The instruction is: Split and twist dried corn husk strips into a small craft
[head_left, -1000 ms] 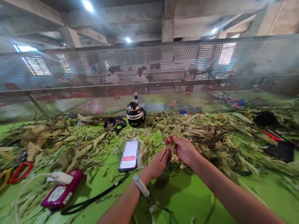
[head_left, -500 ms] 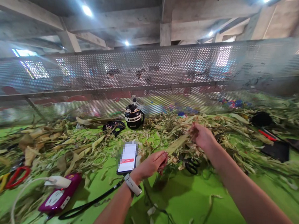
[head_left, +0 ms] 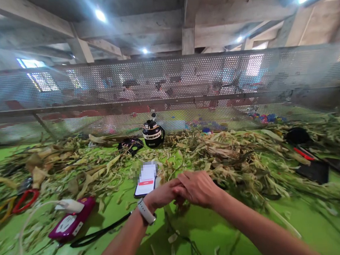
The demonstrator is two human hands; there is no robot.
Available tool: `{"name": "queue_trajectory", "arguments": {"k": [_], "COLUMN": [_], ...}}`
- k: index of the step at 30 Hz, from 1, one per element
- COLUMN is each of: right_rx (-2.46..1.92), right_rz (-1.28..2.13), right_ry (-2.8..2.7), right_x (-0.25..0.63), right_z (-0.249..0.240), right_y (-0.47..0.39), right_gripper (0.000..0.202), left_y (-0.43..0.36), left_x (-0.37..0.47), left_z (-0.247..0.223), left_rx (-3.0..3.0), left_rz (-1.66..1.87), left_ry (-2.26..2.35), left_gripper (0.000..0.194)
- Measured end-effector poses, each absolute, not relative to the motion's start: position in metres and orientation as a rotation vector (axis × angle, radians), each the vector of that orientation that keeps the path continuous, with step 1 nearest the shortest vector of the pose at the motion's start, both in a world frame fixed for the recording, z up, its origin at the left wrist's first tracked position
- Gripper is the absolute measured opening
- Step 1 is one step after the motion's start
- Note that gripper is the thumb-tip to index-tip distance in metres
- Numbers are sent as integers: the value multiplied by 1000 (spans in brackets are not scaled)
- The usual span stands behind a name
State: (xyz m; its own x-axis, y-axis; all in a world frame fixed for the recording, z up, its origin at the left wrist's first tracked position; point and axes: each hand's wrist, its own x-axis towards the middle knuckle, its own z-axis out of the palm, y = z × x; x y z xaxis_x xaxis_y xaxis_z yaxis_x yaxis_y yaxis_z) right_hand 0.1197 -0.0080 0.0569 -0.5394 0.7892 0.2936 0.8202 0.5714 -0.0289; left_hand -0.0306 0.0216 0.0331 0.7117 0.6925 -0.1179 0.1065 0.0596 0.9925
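Observation:
My left hand (head_left: 161,196), with a pale watch band at its wrist, is closed over the green table (head_left: 221,240). Its fingertips are covered by my right hand (head_left: 198,188), which lies across it with bent fingers pressed together. Whatever the two hands hold is hidden beneath them; only something dark and reddish, which I cannot make out, shows under the left hand. A large heap of dry corn husks (head_left: 232,150) spreads just behind and to the right. Close to my left hand lies a phone (head_left: 145,188) with its screen lit.
A black jug with a handle (head_left: 153,136) stands by the perforated metal screen (head_left: 172,77). Left are a purple power strip (head_left: 84,214) with a white plug, a black strap (head_left: 101,234) and red handle loops (head_left: 26,201). A black flat case (head_left: 313,172) lies right. People sit beyond the screen.
My right hand has come left and down onto my left hand. The pale husk strip stretched between them is now out of sight. My left hand has shifted slightly left.

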Motion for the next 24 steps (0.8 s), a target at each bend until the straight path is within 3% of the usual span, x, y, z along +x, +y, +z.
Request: {"name": "queue_trajectory", "arguments": {"k": [7, 16, 24], "right_rx": [-1002, -881, -1069], "right_rz": [63, 853, 1105], "right_ry": [-2765, -2586, -2441], "right_x": [143, 170, 201], "right_z": [68, 79, 75], "right_y": [-20, -33, -40], "right_gripper": [33, 38, 45], "left_y": [4, -8, -8], "left_x": [-51, -67, -77], "left_z": [45, 57, 67], "left_rx": [1275, 1235, 1289], "left_rz": [222, -1, -83], "left_ry": [518, 476, 508], "left_gripper": [39, 36, 34]}}
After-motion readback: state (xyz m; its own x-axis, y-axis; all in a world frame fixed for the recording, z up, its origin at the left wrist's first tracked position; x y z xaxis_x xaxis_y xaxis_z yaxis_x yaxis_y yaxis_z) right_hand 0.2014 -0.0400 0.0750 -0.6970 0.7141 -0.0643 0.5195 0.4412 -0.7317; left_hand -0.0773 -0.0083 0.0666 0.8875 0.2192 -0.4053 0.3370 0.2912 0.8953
